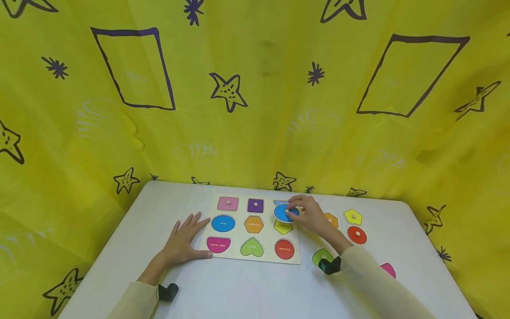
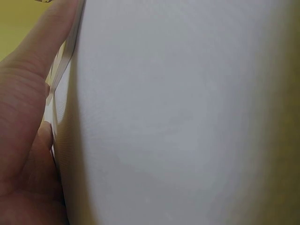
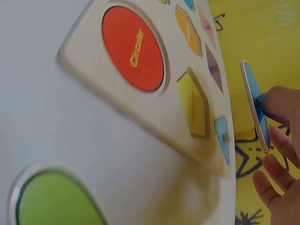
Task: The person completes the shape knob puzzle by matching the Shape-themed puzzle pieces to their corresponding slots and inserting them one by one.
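Two hands at my puzzle board [image 1: 239,254]: left hand [image 1: 184,241], fingers spread, flat on the bench [image 1: 239,292] at its near-left edge; right hand [image 1: 312,215] pinching a flat blue disc [image 1: 283,213], lifted above the far-right recesses.

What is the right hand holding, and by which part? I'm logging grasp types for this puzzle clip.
The right hand pinches the blue oval piece by the small knob on its face, lifted above the puzzle board. The left hand only rests flat against the board's edge.
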`<action>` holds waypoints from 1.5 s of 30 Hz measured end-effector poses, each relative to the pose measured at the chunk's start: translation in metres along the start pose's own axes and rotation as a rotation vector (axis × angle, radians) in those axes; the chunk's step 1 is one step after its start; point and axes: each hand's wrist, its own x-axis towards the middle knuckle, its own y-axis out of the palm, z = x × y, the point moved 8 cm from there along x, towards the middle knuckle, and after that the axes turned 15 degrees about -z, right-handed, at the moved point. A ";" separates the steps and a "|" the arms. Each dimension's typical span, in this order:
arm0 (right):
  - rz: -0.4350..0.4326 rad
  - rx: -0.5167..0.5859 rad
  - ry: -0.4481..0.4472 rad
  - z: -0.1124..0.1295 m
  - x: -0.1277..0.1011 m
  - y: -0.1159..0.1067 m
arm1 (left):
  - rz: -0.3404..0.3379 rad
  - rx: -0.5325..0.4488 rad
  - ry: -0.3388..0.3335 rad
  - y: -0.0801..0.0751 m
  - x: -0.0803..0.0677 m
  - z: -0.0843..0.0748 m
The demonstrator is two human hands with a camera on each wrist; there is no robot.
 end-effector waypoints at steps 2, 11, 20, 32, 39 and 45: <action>0.013 0.006 0.002 0.006 0.004 0.008 | -0.002 -0.001 -0.002 0.000 0.000 0.000; 0.055 0.056 0.011 0.035 0.019 0.042 | 0.008 0.003 -0.016 -0.004 -0.002 -0.005; 0.070 0.092 0.059 0.050 0.026 0.084 | 0.015 0.002 -0.022 -0.005 -0.001 -0.005; 0.113 0.150 0.089 0.074 0.015 0.127 | 0.016 0.011 -0.010 0.001 0.000 0.001; 0.095 0.129 0.096 0.083 0.007 0.152 | 0.024 0.003 -0.003 0.002 -0.001 0.001; 0.079 0.040 0.097 0.091 0.006 0.164 | 0.017 0.005 -0.003 0.001 -0.001 0.001</action>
